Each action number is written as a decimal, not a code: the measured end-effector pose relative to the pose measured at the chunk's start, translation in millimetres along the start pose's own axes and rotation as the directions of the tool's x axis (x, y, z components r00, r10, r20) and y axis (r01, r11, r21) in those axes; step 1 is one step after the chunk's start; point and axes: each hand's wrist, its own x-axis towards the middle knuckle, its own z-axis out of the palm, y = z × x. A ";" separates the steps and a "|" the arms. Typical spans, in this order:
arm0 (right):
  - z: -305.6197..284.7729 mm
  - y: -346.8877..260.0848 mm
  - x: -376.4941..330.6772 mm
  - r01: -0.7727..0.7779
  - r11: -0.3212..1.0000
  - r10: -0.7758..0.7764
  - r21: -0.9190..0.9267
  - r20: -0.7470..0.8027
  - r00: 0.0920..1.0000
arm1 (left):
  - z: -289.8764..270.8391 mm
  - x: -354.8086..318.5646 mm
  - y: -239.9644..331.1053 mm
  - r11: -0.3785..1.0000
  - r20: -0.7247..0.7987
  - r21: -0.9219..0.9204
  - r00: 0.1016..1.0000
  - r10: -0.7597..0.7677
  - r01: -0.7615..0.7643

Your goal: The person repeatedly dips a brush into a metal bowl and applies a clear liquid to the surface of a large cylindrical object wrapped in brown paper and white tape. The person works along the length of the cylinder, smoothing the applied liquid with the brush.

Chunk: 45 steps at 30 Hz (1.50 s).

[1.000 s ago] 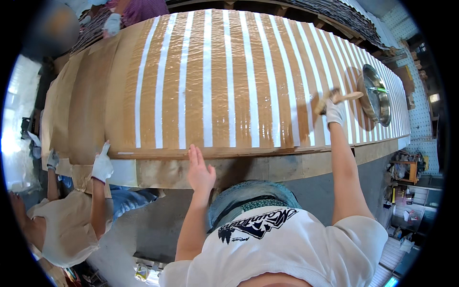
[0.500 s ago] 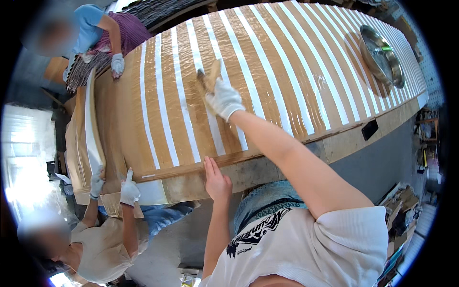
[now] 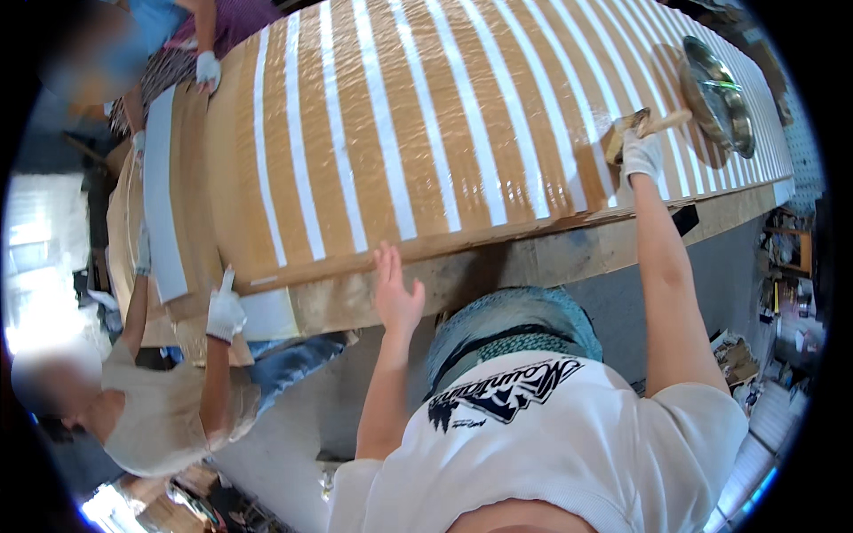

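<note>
My right hand (image 3: 641,156), in a white glove, is closed around a wide brush (image 3: 625,133) with a wooden handle. The bristle end touches or hovers just over the wet striped sheets, toward their right side; I cannot tell which. Brown bands alternate with white strips across the sheets (image 3: 373,53), and the brown parts shine wet. My left hand (image 3: 397,289) is bare, with fingers stretched out at the near edge of the sheets. It holds nothing. To the right of the brush sits a round steel basin (image 3: 746,133) with something green across it.
At the left, a co-worker's gloved hand (image 3: 227,313) rests near the board's corner, beside a white strip (image 3: 166,204). A second person's gloved hand (image 3: 208,69) is at the far left edge. A dark flat object (image 3: 684,219) lies on the near wooden ledge (image 3: 622,242).
My right hand has carried the brush from the middle of the sheets to the right, near the basin. My left hand stays at the near edge. The co-workers' white strip now lies flatter.
</note>
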 end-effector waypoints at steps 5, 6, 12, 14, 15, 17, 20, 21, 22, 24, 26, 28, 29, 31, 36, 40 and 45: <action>10.8 -137.0 -146.5 0.366 0.842 -0.454 0.395 0.153 0.878 | -1.9 -2.0 -11.2 0.992 -0.239 -0.124 0.971 -0.017 -0.013; 16.6 -169.8 -188.4 0.388 0.795 -0.529 0.466 0.220 0.820 | -1.3 0.4 -12.4 0.996 -0.320 -0.084 0.947 -0.031 0.005; 64.8 -279.8 -355.9 0.377 0.751 -0.641 0.542 0.461 0.614 | 0.1 13.8 -34.9 0.976 -0.253 0.203 0.967 -0.026 0.080; 67.9 -265.9 -344.4 0.366 0.797 -0.598 0.480 0.544 0.589 | -2.5 13.4 -37.6 0.964 -0.222 0.258 0.975 -0.011 0.070; 68.6 -256.3 -335.8 0.364 0.821 -0.570 0.440 0.583 0.579 | -1.5 13.9 -40.4 0.963 -0.212 0.263 0.977 -0.001 0.058; 61.6 -218.3 -302.2 0.355 0.850 -0.522 0.389 0.527 0.671 | -2.8 16.0 -42.2 0.959 -0.200 0.280 0.979 0.027 0.030; 23.7 -146.4 -245.3 0.346 0.843 -0.488 0.412 0.316 0.814 | -4.5 11.7 -44.8 0.961 -0.199 0.276 0.979 0.037 0.019; 14.6 -120.7 -223.2 0.305 0.918 -0.380 0.255 0.341 0.860 | -5.2 11.2 -42.9 0.963 -0.201 0.269 0.979 0.032 0.023; 2.9 -94.5 -199.8 0.246 0.965 -0.261 0.088 0.359 0.896 | -4.7 10.9 -38.9 0.965 -0.200 0.261 0.979 0.031 0.023; -12.8 -40.4 -161.7 0.292 0.957 -0.290 0.005 0.123 0.949 | -2.2 8.8 -35.8 0.972 -0.203 0.234 0.979 0.022 0.026; -27.1 -7.3 -127.1 0.149 0.983 -0.138 -0.103 0.110 0.984 | 1.0 10.6 -35.0 0.977 -0.204 0.211 0.978 0.033 0.011; -26.2 8.0 -105.1 0.132 0.968 -0.121 -0.215 0.063 0.991 | 1.7 8.4 -34.3 0.979 -0.212 0.206 0.976 0.050 -0.005; -27.7 -6.1 -113.8 0.149 0.982 -0.144 -0.112 0.051 0.988 | 0.1 6.0 -35.8 0.984 -0.209 0.178 0.976 0.055 -0.017; -26.4 -61.7 -144.6 0.188 0.976 -0.191 0.109 0.018 0.981 | -3.2 4.0 -36.3 0.991 -0.217 0.128 0.974 0.067 -0.039; 6.5 -212.5 -251.6 0.293 0.809 -0.511 0.509 0.363 0.779 | 4.7 11.4 -14.0 0.985 -0.267 0.166 0.960 0.082 -0.038; 62.8 -293.7 -292.4 0.342 0.806 -0.574 0.483 0.500 0.648 | 9.5 19.9 -11.5 0.979 -0.212 0.203 0.977 0.015 0.029; 74.4 -272.3 -239.6 0.437 0.819 -0.571 0.371 0.593 0.567 | 8.1 18.2 -13.9 0.972 -0.205 0.232 0.978 0.033 0.016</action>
